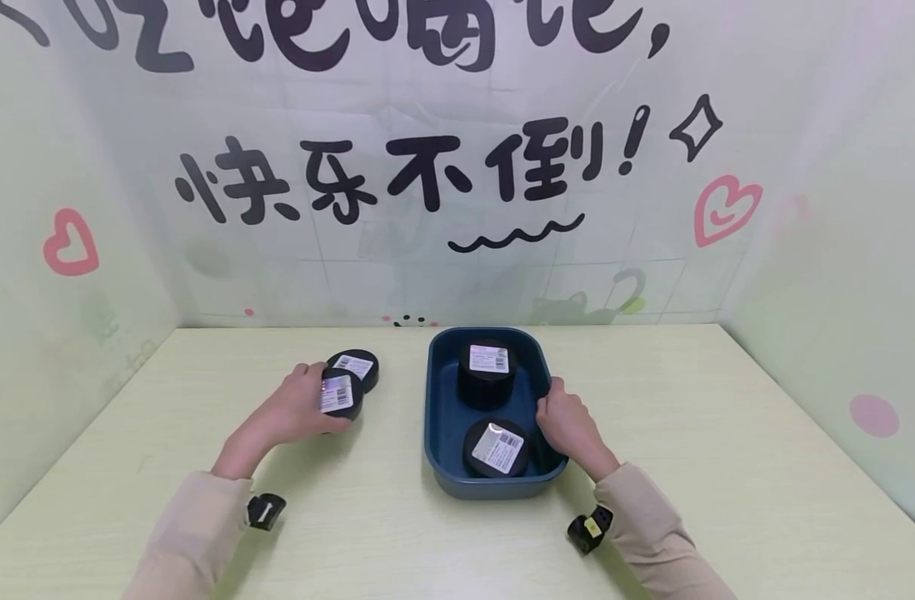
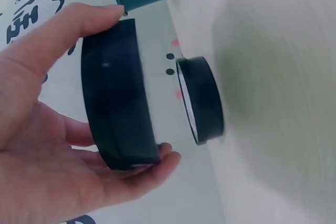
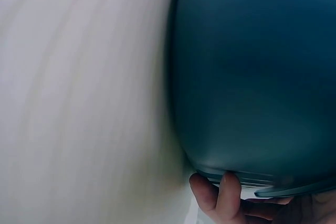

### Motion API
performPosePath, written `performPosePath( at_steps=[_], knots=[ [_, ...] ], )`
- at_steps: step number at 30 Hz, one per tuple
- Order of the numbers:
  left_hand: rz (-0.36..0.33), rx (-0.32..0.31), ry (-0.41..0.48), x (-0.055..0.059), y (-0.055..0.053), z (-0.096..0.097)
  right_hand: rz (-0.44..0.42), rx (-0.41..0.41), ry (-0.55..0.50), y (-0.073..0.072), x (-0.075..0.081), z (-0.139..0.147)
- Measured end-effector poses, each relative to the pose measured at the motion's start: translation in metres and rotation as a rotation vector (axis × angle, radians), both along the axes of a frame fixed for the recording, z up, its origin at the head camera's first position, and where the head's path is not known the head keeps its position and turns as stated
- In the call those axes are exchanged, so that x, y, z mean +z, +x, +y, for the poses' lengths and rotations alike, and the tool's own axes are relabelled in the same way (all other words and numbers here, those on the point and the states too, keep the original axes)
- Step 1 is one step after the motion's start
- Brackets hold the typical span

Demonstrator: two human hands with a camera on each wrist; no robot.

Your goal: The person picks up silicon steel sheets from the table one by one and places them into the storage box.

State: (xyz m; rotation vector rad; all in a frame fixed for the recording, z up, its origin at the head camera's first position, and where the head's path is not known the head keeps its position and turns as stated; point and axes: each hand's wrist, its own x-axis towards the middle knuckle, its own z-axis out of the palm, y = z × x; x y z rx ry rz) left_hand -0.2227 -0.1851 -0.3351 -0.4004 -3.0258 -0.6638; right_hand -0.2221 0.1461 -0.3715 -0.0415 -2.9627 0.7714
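In the head view my left hand (image 1: pixel 302 404) grips a squat round black jar (image 1: pixel 340 393) with a white label on its top. Seen from the left wrist, the thumb and fingers span the sides of this jar (image 2: pixel 118 95), which is held off the table. Just beyond it, a second black jar (image 1: pixel 355 365) lies on the tabletop. My right hand (image 1: pixel 570 423) holds the right rim of a deep blue rectangular tub (image 1: pixel 442 477). Inside the tub are labelled black jars, a taller one or stack (image 1: pixel 486 387) at the back and another jar (image 1: pixel 495 450) at the front.
The pale wooden table (image 1: pixel 697 467) runs back to a wall sheet (image 1: pixel 337 283) printed with large black characters. Side panels with pink hearts flank it. A small black device (image 1: pixel 265 511) is strapped at the left wrist, and a similar device (image 1: pixel 588 531) at the right.
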Motion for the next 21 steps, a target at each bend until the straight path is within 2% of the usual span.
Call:
performPosePath(
  at_steps=[12,21],
  knots=[
    [0.126,-0.11,0.094,0.003,-0.001,0.012,-0.001,0.005,-0.007,0.001,0.0,0.0],
    [0.18,-0.168,0.125,0.009,0.002,0.028,0.003,0.0,-0.004,0.001,-0.001,-0.001]
  ],
)
